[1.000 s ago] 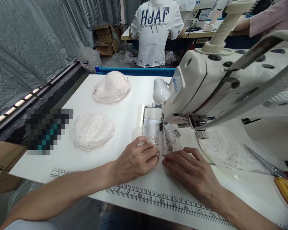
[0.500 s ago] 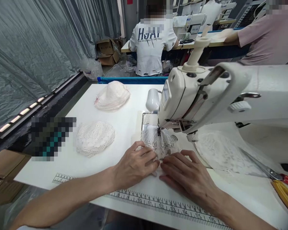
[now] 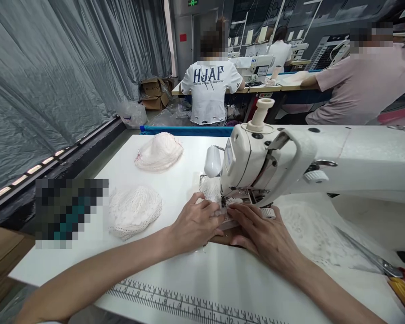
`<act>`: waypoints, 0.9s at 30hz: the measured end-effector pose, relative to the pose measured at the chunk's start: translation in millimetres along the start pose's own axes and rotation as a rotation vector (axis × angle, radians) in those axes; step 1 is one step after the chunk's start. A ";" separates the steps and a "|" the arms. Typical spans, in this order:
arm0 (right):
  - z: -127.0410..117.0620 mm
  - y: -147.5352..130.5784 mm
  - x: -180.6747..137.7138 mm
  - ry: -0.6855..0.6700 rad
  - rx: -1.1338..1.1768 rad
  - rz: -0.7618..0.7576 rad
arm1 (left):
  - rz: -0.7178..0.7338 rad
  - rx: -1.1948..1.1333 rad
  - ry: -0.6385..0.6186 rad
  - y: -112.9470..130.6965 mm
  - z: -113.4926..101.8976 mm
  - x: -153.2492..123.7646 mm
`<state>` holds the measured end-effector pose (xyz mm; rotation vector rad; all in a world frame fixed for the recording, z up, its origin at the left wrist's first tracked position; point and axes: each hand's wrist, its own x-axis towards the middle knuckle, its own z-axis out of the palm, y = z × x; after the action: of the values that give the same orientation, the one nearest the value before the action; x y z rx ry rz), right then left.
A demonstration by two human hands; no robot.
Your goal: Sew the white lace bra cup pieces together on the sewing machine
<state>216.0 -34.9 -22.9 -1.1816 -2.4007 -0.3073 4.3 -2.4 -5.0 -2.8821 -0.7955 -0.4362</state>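
White lace fabric lies under the needle end of a white sewing machine, mostly covered by my fingers. My left hand is closed on its left side with bent fingers, just left of the presser foot. My right hand has its fingers pressed together on the lace's near edge, close to the needle, its thumb lower and apart. A brown patch shows between my hands; what it is I cannot tell. The fingertips are partly hidden behind the machine head and the cloth.
At left on the white table lie a stack of white lace pieces and a pale cup-shaped piece. More lace and scissors lie at right. A printed ruler runs along the front. Co-workers sit beyond.
The lace has gone farther under the needle, and both hands have moved closer to the presser foot. My head view has tilted up, showing more of the room.
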 end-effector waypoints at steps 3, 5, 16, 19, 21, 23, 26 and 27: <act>1.2 4.1 0.3 -0.015 -0.025 0.019 | -0.006 0.005 0.010 -4.9 4.4 5.2; 1.8 5.7 -0.1 -0.021 -0.038 0.022 | -0.006 0.008 0.014 -7.4 6.6 6.9; -5.6 -2.9 -4.0 -0.040 0.027 -0.025 | 0.045 0.045 0.057 5.6 1.7 0.1; -10.3 -9.0 -3.1 -0.007 0.084 -0.062 | 0.057 0.035 0.065 11.7 -1.0 -3.0; -11.5 -10.8 -2.7 0.012 0.107 -0.063 | 0.053 0.039 0.067 13.3 -1.7 -3.8; -11.8 -10.9 -2.5 0.021 0.118 -0.061 | 0.049 0.045 0.071 13.6 -1.6 -4.0; -11.6 -9.9 -2.3 0.016 0.120 -0.060 | 0.042 0.048 0.078 13.1 -0.4 -3.7; -11.5 -9.5 -2.3 0.013 0.117 -0.060 | 0.038 0.048 0.080 12.8 -0.1 -3.6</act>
<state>213.0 -46.7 -13.9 -1.0547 -2.4110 -0.1898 7.9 -15.1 -6.6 -2.8107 -0.7271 -0.5169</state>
